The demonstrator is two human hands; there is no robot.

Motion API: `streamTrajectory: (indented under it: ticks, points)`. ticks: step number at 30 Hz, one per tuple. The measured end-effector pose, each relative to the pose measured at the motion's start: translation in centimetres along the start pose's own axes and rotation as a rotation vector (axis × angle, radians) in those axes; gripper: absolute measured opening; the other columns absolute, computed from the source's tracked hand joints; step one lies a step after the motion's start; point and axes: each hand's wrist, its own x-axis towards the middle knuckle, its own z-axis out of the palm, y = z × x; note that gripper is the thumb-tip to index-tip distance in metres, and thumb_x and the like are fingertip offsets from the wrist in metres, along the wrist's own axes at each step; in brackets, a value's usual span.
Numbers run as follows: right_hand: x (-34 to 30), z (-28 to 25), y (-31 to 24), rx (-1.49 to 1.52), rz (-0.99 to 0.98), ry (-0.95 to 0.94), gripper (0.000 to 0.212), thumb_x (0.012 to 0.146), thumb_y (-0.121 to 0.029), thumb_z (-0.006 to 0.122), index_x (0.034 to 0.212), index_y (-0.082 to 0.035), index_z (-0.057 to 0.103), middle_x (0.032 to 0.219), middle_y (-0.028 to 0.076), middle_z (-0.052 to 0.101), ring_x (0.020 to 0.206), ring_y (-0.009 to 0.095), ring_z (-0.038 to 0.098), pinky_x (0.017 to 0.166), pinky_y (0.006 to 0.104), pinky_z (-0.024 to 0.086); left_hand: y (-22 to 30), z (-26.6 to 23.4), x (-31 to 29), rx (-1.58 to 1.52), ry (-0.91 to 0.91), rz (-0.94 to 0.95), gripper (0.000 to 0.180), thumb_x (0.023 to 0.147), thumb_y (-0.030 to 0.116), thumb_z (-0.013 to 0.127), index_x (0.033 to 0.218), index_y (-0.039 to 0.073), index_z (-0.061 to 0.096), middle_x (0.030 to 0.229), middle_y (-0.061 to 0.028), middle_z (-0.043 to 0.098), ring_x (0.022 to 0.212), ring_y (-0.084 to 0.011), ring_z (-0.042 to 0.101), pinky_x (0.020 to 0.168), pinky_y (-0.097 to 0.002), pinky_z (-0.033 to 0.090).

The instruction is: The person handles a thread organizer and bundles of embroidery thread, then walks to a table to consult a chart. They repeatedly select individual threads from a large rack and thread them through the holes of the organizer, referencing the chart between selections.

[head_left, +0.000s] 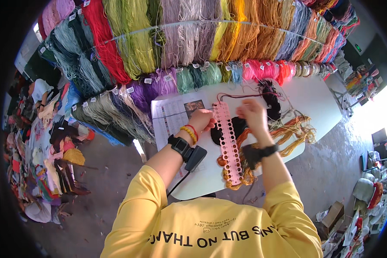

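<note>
A long pink thread organizer card (229,148) with rows of round holes along both edges lies on the white table. Dark red thread (238,95) hangs at its top and runs off to the right. My left hand (202,120) is closed in a pinch at the card's upper left edge, on a thin grey-blue thread (170,115) that stretches left over a printed sheet. Just right of the card's top, my right hand (253,115) is raised with curled fingers; what they hold is hidden. Black thread (271,101) and golden-brown thread (294,130) lie beside and under the card.
Colourful thread skeins (189,41) hang in a dense row along the table's far side, with smaller tagged bundles (262,69) below them. The printed sheet (163,127) lies on the table's left. At far left a person (41,92) is among piles of thread. A cardboard box (332,217) stands lower right.
</note>
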Motion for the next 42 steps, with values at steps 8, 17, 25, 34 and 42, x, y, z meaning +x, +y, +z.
streamTrajectory:
  ticks: [8, 17, 25, 34, 42]
  points:
    - [1.2, 3.2, 3.2, -0.522, -0.204, -0.103, 0.015, 0.074, -0.014, 0.052, 0.079, 0.000, 0.056, 0.070, 0.015, 0.059, 0.065, 0.030, 0.058, 0.062, 0.0360, 0.045, 0.1, 0.7, 1.8, 0.139, 0.091, 0.048, 0.011, 0.078, 0.015, 0.051, 0.077, 0.004, 0.055, 0.064, -0.0024, 0.055, 0.046, -0.0089, 0.049, 0.039, -0.0209, 0.036]
    - [0.4, 3.5, 2.9, -0.574, -0.299, -0.130, 0.017, 0.075, -0.018, 0.054, 0.076, -0.002, 0.055, 0.076, 0.015, 0.056, 0.070, 0.033, 0.055, 0.062, 0.0383, 0.044, 0.7, 1.8, 0.5, 0.138, 0.089, 0.113, 0.014, 0.077, 0.008, 0.052, 0.087, 0.000, 0.056, 0.071, -0.0044, 0.059, 0.057, -0.0097, 0.058, 0.048, -0.0188, 0.043]
    - [0.0, 3.9, 3.1, -0.647, -0.335, -0.052, 0.014, 0.075, -0.018, 0.054, 0.076, -0.004, 0.055, 0.076, 0.014, 0.055, 0.069, 0.032, 0.055, 0.061, 0.0384, 0.045, 0.6, 1.8, 0.5, 0.206, 0.071, 0.166, 0.014, 0.078, 0.008, 0.052, 0.086, -0.001, 0.059, 0.066, -0.0042, 0.059, 0.054, -0.0090, 0.056, 0.047, -0.0194, 0.042]
    - [-0.4, 3.9, 3.2, -0.521, -0.342, -0.135, 0.012, 0.075, -0.015, 0.054, 0.079, -0.004, 0.056, 0.079, 0.014, 0.055, 0.069, 0.031, 0.056, 0.061, 0.0369, 0.045, -0.1, 0.8, 1.4, 0.368, 0.111, 0.221, 0.013, 0.076, 0.009, 0.052, 0.080, -0.001, 0.059, 0.064, -0.0050, 0.059, 0.054, -0.0106, 0.056, 0.047, -0.0214, 0.043]
    - [-0.4, 3.7, 3.9, -0.716, -0.529, -0.140, 0.009, 0.077, -0.012, 0.050, 0.079, -0.003, 0.053, 0.078, 0.014, 0.053, 0.068, 0.032, 0.054, 0.059, 0.0381, 0.045, 3.4, -1.0, -3.0, -0.524, -0.331, 0.122, 0.009, 0.081, 0.010, 0.047, 0.083, 0.006, 0.055, 0.071, -0.0019, 0.056, 0.055, -0.0109, 0.051, 0.051, -0.0218, 0.043]
